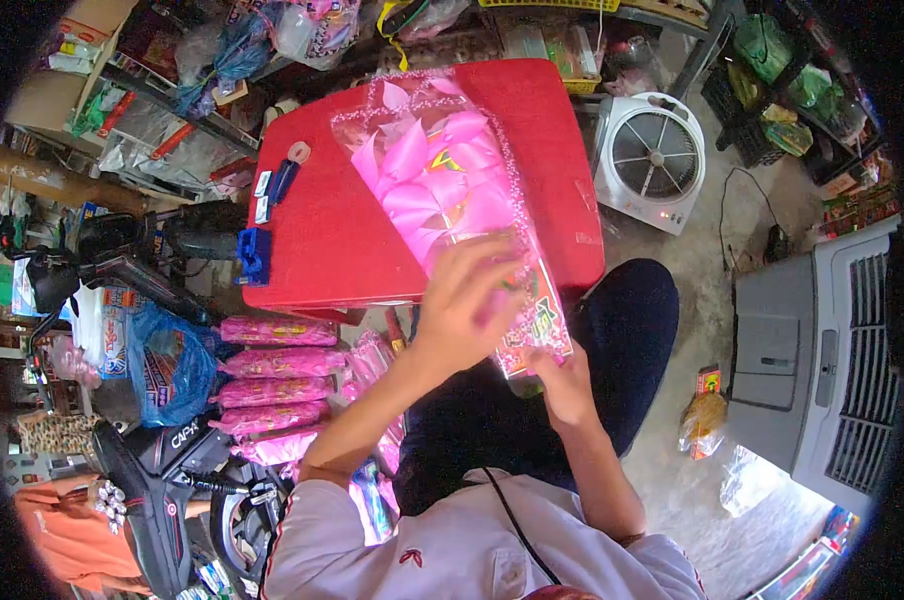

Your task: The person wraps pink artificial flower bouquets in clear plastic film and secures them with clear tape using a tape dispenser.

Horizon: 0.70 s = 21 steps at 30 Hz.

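Observation:
A long clear plastic packet filled with pink ribbon loops lies slantwise over the red table, its lower end past the table's near edge. White speckles trim its sides, and a colourful printed panel shows at the lower end. My right hand grips that lower end, thumb on top. Over the lower half of the packet is my left hand, its fingers apart and slightly blurred, with pink showing beneath them.
On the table's left side are a blue tool, a tape roll, small white boxes and a blue object. Several similar pink packets are stacked at left, near a motorbike. A box fan stands right.

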Tool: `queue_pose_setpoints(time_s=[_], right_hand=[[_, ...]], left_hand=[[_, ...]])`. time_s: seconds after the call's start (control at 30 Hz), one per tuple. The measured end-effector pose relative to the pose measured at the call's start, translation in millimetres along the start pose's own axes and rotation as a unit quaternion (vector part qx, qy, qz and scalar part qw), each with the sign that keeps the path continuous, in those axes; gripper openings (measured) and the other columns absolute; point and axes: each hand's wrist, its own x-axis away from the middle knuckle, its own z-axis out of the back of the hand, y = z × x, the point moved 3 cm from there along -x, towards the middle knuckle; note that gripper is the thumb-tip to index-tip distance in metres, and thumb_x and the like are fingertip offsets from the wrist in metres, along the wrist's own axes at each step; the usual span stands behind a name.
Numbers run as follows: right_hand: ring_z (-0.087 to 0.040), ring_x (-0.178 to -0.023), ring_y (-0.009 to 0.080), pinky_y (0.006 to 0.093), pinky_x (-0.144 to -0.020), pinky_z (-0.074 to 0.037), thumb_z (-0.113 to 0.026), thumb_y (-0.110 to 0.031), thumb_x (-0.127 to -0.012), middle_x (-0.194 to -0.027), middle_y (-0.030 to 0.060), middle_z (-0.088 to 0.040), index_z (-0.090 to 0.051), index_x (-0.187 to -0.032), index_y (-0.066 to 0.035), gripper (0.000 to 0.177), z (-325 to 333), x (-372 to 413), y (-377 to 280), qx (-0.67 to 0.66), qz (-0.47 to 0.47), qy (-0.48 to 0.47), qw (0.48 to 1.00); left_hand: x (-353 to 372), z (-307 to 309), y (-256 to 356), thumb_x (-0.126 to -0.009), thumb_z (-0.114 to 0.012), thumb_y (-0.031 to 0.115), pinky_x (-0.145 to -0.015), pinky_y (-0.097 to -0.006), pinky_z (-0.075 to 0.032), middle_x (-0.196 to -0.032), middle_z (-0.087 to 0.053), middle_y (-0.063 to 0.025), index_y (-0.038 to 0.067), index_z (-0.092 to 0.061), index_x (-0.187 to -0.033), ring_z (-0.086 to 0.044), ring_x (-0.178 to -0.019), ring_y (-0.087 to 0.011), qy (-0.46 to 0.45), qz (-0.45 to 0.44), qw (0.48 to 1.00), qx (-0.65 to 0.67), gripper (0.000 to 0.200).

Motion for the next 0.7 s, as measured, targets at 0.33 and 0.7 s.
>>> queue_pose_setpoints(time_s=[0.33, 0.7], right_hand=[[-0.064, -0.095, 0.0116, 0.0293, -0.088, -0.050, -0.066, -0.006, -0.091, -0.107, 0.0054, -0.069, -0.063, -0.117, 0.000, 0.027, -22.9, 12.6, 25.7, -0.068, -0.010, 0.018, 0.997], [-0.063, -0.096, 0.0119, 0.0288, -0.088, -0.050, -0.068, -0.007, -0.089, -0.108, 0.0051, -0.068, -0.061, -0.119, 0.000, 0.032, -20.4, 4.0, 33.8, -0.005, -0.030, 0.007, 0.999]], left_hand=[[133.7, -25.8, 27.0, -0.097, -0.061, 0.013, -0.105, -0.0313, -0.039, -0.127, -0.057, -0.0074, -0.001, -0.048, -0.135, -0.051, -0.120, -0.0141, 0.122, 0.489, 0.710, 0.492, 0.042], [141.6, -42.6, 21.8, -0.100, -0.058, 0.017, -0.101, -0.0304, -0.042, -0.123, -0.063, -0.0055, -0.001, -0.053, -0.133, -0.057, -0.113, -0.0124, 0.136, 0.530, 0.668, 0.505, 0.037]])
